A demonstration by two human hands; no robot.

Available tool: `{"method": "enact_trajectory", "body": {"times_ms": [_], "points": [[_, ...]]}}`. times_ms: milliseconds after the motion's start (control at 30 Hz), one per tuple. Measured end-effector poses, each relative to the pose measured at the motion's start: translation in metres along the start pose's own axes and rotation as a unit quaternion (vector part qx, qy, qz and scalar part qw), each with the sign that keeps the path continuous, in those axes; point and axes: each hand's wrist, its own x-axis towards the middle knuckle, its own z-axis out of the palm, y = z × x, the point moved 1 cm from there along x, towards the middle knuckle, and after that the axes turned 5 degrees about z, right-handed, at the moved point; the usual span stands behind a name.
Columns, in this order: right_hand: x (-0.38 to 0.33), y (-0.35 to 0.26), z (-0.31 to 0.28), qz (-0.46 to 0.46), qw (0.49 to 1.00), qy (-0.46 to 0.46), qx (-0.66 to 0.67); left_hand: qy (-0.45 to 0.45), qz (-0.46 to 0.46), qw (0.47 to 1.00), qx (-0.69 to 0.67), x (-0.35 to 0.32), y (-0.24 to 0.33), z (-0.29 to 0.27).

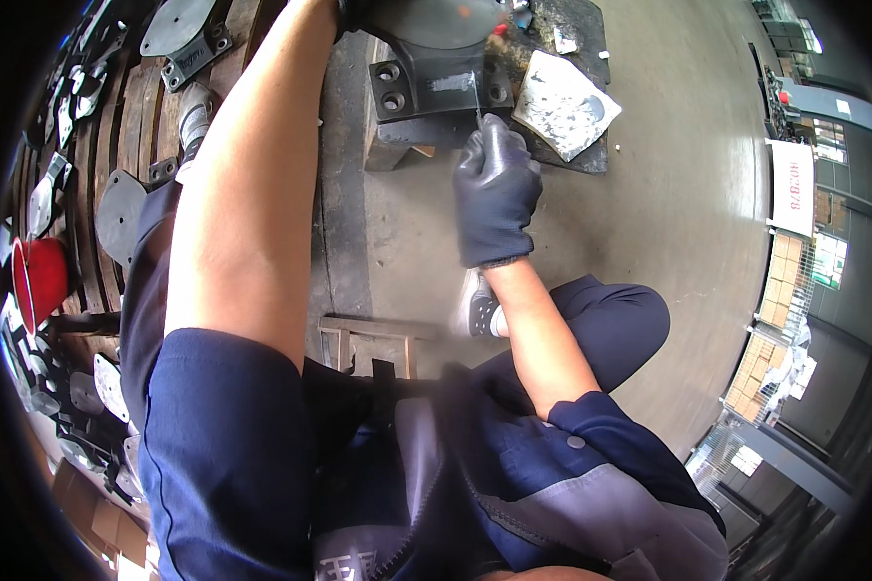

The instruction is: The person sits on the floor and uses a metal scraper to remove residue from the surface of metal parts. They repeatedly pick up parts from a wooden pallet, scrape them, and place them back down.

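A dark metal bracket (412,92) with a round flat plate and bolt holes sits on a small stand ahead of me. My right hand (499,189), in a black glove, is closed around a thin stick-like tool (478,105); its tip points at the bracket's front face, beside a pale patch of raised marks. Whether the tool is a fine brush cannot be made out. My left hand (349,17), also gloved, is at the round plate's left edge, mostly cut off by the frame, fingers hidden. A white square sheet (567,105) with black smears lies right of the bracket.
The white sheet rests on a dark board (591,160). Left of me, a wooden pallet (131,126) holds several similar metal brackets (196,48). A red container (44,281) stands farther left. Below the stand is a low wooden frame (368,331). Shelving with boxes (775,281) lines the right.
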Motion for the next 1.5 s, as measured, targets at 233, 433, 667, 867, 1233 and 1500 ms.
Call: {"method": "enact_trajectory", "body": {"times_ms": [233,433,667,867,1233,1500], "points": [[0.0,-0.021,0.002,-0.029,0.973,-0.11,-0.2,-0.002,-0.015,1.0,0.024,-0.002,-0.009,0.016],[-0.007,-0.029,0.01,-0.042,0.943,-0.153,-0.292,0.014,-0.05,0.996,-0.073,-0.004,-0.01,0.012],[-0.007,-0.037,0.009,-0.047,0.94,-0.212,-0.265,0.035,-0.002,0.999,-0.011,-0.003,0.0,0.004],[-0.015,-0.025,0.016,-0.128,0.959,-0.112,-0.227,0.027,-0.012,0.999,-0.018,-0.002,-0.006,0.01],[0.003,-0.023,-0.003,0.298,0.797,-0.266,0.453,0.017,-0.006,1.0,0.001,-0.003,-0.01,0.013],[0.012,-0.012,0.002,0.355,0.791,-0.289,0.406,0.022,0.001,1.0,0.012,-0.001,-0.012,0.015]]}}
